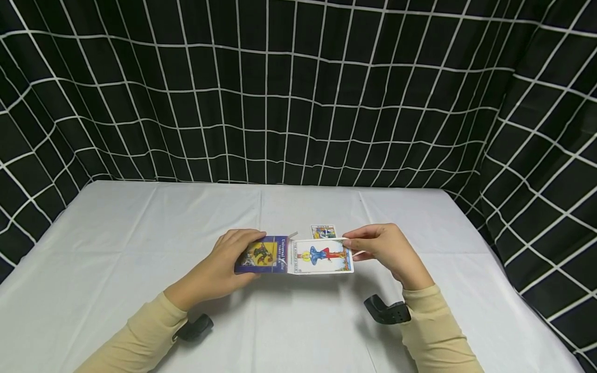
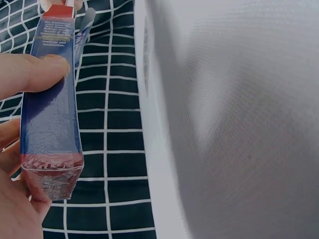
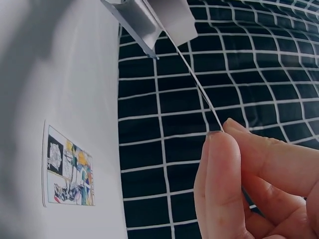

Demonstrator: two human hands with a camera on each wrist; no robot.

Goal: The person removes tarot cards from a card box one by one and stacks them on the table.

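Observation:
My left hand (image 1: 219, 267) grips a blue tarot card box (image 1: 262, 254), thumb along its near side and fingers over the far side. In the left wrist view the box (image 2: 52, 117) shows its narrow printed side and a clear-wrapped red end. My right hand (image 1: 392, 254) pinches the right end of a tarot card (image 1: 322, 257), picturing a hanging figure in blue and red. Its other end meets the box's open end, where white flaps (image 3: 174, 20) stand out. Seen edge-on in the right wrist view, the card is a thin line between thumb and fingers.
A second tarot card (image 1: 323, 231) lies face up on the white-clothed table (image 1: 140, 233), just behind the held card. Black cloth with a white grid (image 1: 280, 93) hangs behind and at both sides. A black wrist camera (image 1: 387, 310) is strapped below each hand.

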